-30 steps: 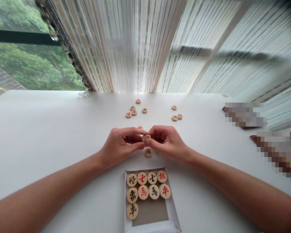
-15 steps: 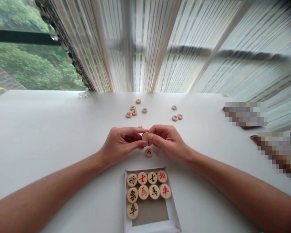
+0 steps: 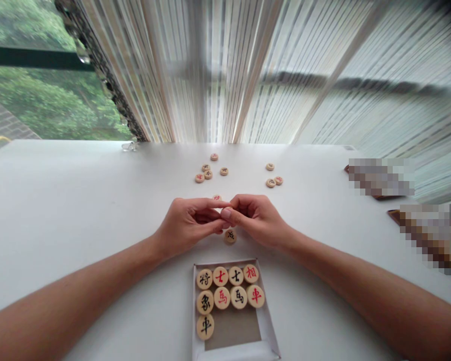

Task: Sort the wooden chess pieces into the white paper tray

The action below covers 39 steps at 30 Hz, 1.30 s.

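Over the table, my left hand (image 3: 186,220) and my right hand (image 3: 259,220) meet at the fingertips, pinching a wooden xiangqi piece (image 3: 228,208) between them. Only a sliver of that piece shows; my right thumb covers most of it, so its marking is hidden. Just below the fingertips lies a xiangqi piece with a black character (image 3: 230,236). Behind the hands a red-marked piece (image 3: 217,198) is partly covered. Nearer to me sits a white open box (image 3: 269,326) holding several round pieces in rows, with a black-marked piece (image 3: 205,327) at the left of its third row.
Several loose pieces (image 3: 208,174) are scattered farther back, and another small group (image 3: 271,183) lies to the right of them. Two blurred-out, brown-edged objects (image 3: 417,228) stand at the right side. A striped curtain (image 3: 218,75) hangs behind the white table (image 3: 78,200).
My right thumb has moved left over the held piece, whose pale face showed before and is now mostly covered. Box and loose pieces stay in place.
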{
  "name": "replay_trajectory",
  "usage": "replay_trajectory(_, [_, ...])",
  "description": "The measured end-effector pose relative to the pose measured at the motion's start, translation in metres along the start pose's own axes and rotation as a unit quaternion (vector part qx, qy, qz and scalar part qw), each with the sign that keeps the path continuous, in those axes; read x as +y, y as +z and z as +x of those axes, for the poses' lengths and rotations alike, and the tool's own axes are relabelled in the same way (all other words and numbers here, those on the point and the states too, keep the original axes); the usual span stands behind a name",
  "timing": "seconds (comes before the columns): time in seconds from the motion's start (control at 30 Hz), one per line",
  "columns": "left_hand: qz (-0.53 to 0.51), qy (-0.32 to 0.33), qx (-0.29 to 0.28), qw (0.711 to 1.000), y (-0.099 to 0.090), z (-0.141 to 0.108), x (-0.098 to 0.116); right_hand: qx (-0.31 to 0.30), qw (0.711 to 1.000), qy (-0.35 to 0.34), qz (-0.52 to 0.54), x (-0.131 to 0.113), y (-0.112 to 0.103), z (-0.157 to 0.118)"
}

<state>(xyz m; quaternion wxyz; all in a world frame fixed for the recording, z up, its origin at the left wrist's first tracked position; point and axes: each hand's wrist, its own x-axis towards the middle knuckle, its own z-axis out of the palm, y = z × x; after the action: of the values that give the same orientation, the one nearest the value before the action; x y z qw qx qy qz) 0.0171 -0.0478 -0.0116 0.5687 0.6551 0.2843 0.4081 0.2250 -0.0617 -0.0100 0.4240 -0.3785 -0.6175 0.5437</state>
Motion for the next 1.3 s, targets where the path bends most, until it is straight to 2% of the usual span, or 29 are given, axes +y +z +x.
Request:
replay_trajectory(0.3, [-0.029,-0.008,0.025,0.999,-0.001,0.003,0.003,-0.014,0.999,-0.018,0.039,-0.001,-0.001,0.001])
replay_trajectory(0.5, [-0.016,-0.041,0.055,0.998,0.000,0.004,0.004,0.010,0.999,-0.026,-0.031,0.001,0.001,-0.002])
replay_trajectory(0.7, [-0.016,-0.021,0.049,0.998,-0.002,0.005,0.001,0.051,0.993,-0.061,-0.093,0.003,-0.002,-0.003])
replay_trajectory(0.97, [-0.092,-0.042,0.051,0.994,-0.006,0.011,0.000,0.074,0.966,-0.144,-0.201,-0.001,-0.007,-0.004])
replay_trajectory(1.17, [-0.125,-0.063,0.037,0.989,-0.011,0.013,-0.001,0.060,0.917,-0.212,-0.332,-0.015,-0.013,-0.006])
replay_trajectory(1.3, [-0.132,-0.068,0.046,0.988,-0.012,0.015,-0.003,0.044,0.905,-0.223,-0.359,-0.021,-0.012,-0.007])
